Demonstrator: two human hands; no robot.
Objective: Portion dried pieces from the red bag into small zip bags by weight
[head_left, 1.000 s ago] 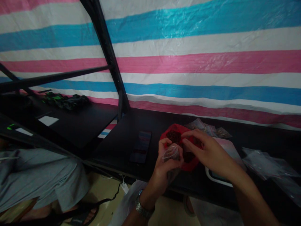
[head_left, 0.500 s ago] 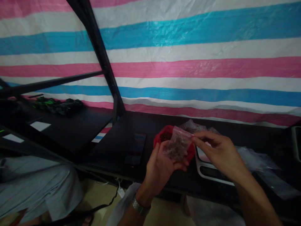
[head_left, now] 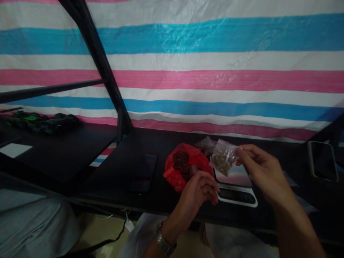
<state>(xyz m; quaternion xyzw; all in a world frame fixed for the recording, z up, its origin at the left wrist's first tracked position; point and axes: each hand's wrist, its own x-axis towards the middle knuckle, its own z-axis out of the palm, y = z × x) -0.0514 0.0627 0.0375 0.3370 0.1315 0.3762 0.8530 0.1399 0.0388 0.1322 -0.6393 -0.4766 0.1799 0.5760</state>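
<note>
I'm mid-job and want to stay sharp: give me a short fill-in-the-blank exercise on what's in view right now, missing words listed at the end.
The person's ____ hand pinches the small clear bag.
The wristwatch is worn on the person's ____ side.
The larger open bag is coloured ____.
The sheeting behind is patterned with ____.
Missing words: right; left; red; stripes.

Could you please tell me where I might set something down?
The tabletop looks bare left of the dark phone, and behind it toward the striped sheet. It is crowded around the red bag and scale, with left hand and right hand there.
</note>
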